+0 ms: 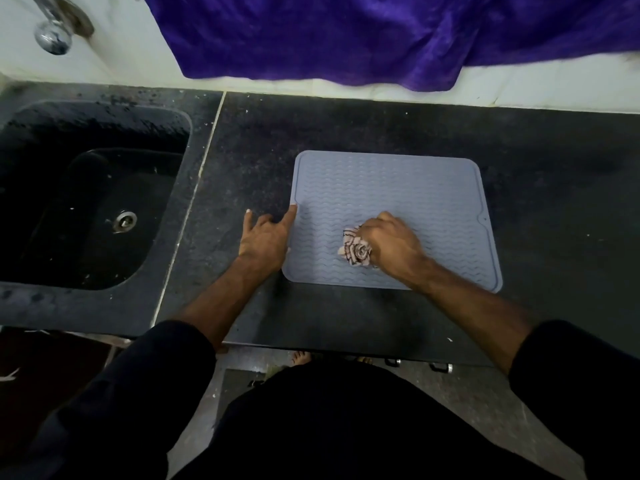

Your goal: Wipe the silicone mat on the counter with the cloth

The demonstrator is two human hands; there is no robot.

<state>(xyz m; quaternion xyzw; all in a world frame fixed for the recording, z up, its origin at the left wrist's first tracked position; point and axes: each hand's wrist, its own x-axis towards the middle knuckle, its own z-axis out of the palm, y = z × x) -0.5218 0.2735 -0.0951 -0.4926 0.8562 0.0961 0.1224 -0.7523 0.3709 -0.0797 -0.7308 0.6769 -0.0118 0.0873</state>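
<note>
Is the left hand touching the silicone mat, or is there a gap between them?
Touching. In the head view, the left hand lies on the counter and its index fingertip meets the left edge of the silicone mat.

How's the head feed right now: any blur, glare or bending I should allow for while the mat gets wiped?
Head view: dim, even light; the silicone mat and cloth read sharp, no glare on them; wide-angle bending curves the counter edges; the purple fabric and tap at the top look soft.
</note>
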